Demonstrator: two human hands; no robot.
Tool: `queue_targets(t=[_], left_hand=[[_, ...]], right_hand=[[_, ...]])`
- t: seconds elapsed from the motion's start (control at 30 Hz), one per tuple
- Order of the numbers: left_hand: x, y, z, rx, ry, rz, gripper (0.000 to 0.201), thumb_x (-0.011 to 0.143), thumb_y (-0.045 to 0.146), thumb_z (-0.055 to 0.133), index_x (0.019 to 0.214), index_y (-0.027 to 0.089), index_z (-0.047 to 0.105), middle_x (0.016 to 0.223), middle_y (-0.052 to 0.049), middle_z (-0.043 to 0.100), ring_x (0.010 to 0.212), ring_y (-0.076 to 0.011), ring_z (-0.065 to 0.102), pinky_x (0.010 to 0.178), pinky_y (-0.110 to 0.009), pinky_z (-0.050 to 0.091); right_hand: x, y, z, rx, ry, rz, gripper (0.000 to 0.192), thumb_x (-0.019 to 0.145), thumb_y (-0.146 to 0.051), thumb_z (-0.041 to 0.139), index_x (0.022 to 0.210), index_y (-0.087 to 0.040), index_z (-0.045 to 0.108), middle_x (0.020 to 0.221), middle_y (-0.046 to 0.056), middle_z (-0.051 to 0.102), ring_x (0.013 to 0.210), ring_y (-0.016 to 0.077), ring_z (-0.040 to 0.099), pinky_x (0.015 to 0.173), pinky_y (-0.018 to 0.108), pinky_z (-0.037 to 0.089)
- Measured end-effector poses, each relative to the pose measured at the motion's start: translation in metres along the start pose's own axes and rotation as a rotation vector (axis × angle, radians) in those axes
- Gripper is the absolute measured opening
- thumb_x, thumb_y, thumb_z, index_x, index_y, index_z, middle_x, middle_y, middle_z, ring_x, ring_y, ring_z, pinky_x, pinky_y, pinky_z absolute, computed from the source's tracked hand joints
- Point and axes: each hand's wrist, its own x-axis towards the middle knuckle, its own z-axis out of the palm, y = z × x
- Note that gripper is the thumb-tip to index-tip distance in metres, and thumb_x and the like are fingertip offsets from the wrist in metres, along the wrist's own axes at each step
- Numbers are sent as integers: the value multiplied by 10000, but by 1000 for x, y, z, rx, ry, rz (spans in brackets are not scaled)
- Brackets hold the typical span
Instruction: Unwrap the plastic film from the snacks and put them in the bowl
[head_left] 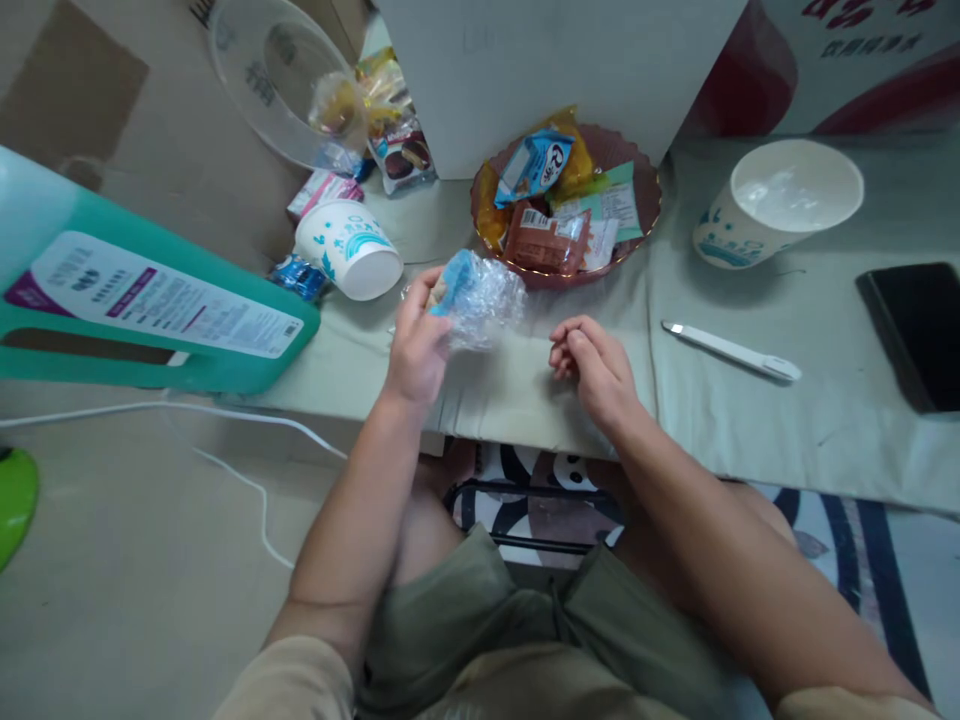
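My left hand [418, 345] is closed around a bunch of crinkled clear plastic [491, 300] with a blue part [454, 280] at its top. What lies inside the plastic is unclear. To the right, my right hand [592, 362] hovers over the table edge with its fingers curled in and the thumb against them; nothing shows in it. Just beyond both hands stands a pink scalloped bowl [651, 225] of wrapped snacks, among them a blue packet [536, 165] and a brown packet [547, 238]. Left of the bowl, a paper cup [349, 245] lies tipped over.
A large green jug [277, 310] stands at the left. On the right are a paper cup [742, 225] with clear film inside, a white box cutter [731, 350] and a black phone [919, 335]. A clear plastic tub [262, 110] and snack packets [401, 155] sit at the back left.
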Motion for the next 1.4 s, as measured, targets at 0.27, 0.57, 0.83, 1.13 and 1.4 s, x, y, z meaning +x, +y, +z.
queue_targets(t=[0.27, 0.57, 0.83, 1.13, 1.4], left_hand=[[-8, -3, 44, -294, -295, -440, 375, 681, 364, 600, 1035, 245, 638, 853, -39, 644, 650, -167, 592, 559, -295, 543], [-12, -13, 61, -120, -266, -267, 751, 683, 348, 828, 1333, 365, 452, 978, -26, 636, 734, -164, 651, 607, -281, 574], [-11, -21, 54, -85, -200, -227, 257, 789, 337, 702, 1027, 263, 641, 898, -2, 561, 673, -112, 536, 563, -234, 522], [-22, -18, 64, 22, -192, -68, 458, 795, 249, 740, 1209, 304, 552, 1157, -30, 594, 809, -118, 618, 687, -237, 531], [-24, -15, 77, 143, -191, -76, 405, 788, 177, 715, 1085, 277, 459, 1008, 0, 560, 700, -108, 576, 646, -238, 510]], right_hand=[[0, 5, -23, 72, 17, -83, 660, 728, -712, 711, 1181, -269, 526, 1117, 31, 563, 872, 155, 570, 691, 270, 487], [-2, -10, -47, -337, 131, -33, 355, 799, -466, 687, 1038, -227, 578, 971, 41, 676, 724, 161, 589, 683, 323, 490], [-22, 4, -138, -1160, 513, -39, 390, 747, -216, 606, 1127, -223, 693, 1295, 199, 681, 1274, 440, 552, 1064, 687, 347], [-39, -11, -100, -746, 237, -50, 291, 940, -406, 541, 1151, -238, 652, 829, 62, 721, 730, 222, 660, 733, 375, 479], [-30, -22, -44, -280, -95, 129, 259, 934, -419, 525, 891, -197, 650, 609, -19, 638, 494, 123, 528, 537, 276, 394]])
